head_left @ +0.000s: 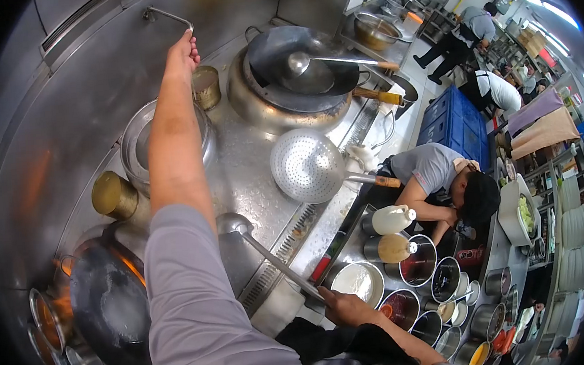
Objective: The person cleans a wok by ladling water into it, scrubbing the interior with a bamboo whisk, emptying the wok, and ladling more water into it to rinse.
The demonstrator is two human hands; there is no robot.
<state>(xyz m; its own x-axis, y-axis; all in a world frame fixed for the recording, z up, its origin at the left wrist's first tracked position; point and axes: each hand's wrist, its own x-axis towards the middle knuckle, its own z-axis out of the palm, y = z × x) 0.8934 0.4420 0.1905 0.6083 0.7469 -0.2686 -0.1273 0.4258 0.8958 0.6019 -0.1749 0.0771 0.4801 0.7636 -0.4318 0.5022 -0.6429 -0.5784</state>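
Observation:
My left arm stretches across the stove, and my left hand (183,52) is closed around the end of a bent metal tap spout (170,16) on the steel back wall. Near the stove's front edge my right hand (348,307) grips the handle end of a long steel ladle (275,261). The ladle's bowl lies low over the steel stove top. To the left a dark wok (109,303) sits over a burner, with flame showing at its rim. Beneath my left forearm is a round metal pot (139,143), partly hidden.
A large wok (275,53) holds another ladle (298,63). A perforated skimmer (306,165) rests by the front edge. Brass-coloured cans (114,195) stand near the wall. Sauce pots (356,280) and squeeze bottles (389,220) line the right. A co-worker (435,171) bends close by; others work farther back.

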